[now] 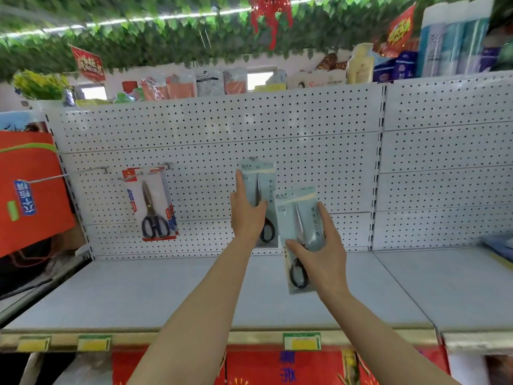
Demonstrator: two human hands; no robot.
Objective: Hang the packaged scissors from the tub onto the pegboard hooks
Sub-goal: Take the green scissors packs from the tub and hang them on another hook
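A pale blue scissors pack point(259, 190) hung against the white pegboard point(211, 140) at its centre, its top edge at a hook too blurred to make out. The left hand point(247, 215) lay flat on that pack, index finger stretched up its left edge, thumb spread across the front. The right hand point(322, 254) gripped a second pale blue pack point(301, 218) just right of the first and slightly nearer, thumb across the front, fingers wrapped round the right edge. Both packs carried a vertical column of dark characters down the right side and a small header line at top left, neither sharp enough to read.

To the left, well apart, a red-trimmed scissors pack point(154, 204) hung tilted from a hook; its side labels were illegible. A bare hook point(95, 170) jutted out further left. A red bag point(30, 190) at the far left bore a blue tag with white characters.

The pegboard right of the hands was bare up to the upright seam point(377, 168), and the white shelf point(166, 295) beneath lay bare to its near edge, where yellow price tags point(302, 341) sat.
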